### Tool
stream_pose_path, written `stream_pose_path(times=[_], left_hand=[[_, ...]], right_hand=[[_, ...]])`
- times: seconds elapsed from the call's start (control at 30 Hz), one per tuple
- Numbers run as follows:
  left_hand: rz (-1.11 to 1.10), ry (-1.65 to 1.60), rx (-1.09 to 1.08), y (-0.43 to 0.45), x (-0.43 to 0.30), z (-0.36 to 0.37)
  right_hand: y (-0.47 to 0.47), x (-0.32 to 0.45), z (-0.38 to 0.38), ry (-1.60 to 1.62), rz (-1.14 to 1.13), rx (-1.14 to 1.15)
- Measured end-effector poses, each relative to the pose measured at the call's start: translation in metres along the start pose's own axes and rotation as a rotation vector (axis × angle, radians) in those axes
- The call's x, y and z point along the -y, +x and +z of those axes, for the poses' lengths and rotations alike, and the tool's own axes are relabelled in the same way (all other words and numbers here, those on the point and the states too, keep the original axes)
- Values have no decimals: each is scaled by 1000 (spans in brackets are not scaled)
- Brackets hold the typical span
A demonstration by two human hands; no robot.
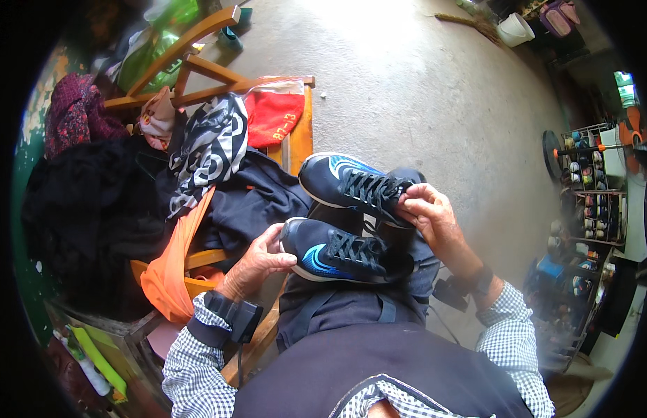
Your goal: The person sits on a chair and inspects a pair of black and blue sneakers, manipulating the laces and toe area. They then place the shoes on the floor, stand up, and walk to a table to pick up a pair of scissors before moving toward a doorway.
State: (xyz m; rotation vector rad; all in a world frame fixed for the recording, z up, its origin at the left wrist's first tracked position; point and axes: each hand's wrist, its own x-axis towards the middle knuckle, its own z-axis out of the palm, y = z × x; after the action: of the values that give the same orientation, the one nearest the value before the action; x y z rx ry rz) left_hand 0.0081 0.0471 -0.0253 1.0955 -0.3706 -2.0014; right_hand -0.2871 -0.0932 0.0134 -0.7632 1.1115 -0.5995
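Two black sneakers with blue side marks and black laces rest across my lap, toes pointing left. My left hand point(261, 258) grips the toe of the nearer sneaker point(349, 253), thumb on top and fingers at the sole. The farther sneaker point(355, 185) is pinched at its tongue and collar by my right hand point(425, 209). Its heel end is partly hidden behind those fingers. The dark apron point(355, 360) covers my lap below both shoes.
A wooden bench point(301, 151) to my left carries piled dark clothes point(93, 209), a black-and-white patterned cloth point(211, 151), a red cloth point(274, 117) and an orange cloth point(169, 277). Racks of small items point(595, 209) stand at right. A broom point(470, 26) and white bucket point(514, 30) are far off.
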Motion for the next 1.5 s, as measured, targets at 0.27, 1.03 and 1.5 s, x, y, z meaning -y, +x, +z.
stream_pose_path(times=[0.27, 1.03, 1.5], left_hand=[[-28, 16, -26, 3, 2, -3], [-13, -60, 29, 2, 7, -1], [-26, -10, -2, 2, 8, -2]], right_hand=[[5, 9, 9, -316, 159, 68], [-7, -40, 13, -1317, -529, 395], [11, -61, 2, -1440, -838, 219]])
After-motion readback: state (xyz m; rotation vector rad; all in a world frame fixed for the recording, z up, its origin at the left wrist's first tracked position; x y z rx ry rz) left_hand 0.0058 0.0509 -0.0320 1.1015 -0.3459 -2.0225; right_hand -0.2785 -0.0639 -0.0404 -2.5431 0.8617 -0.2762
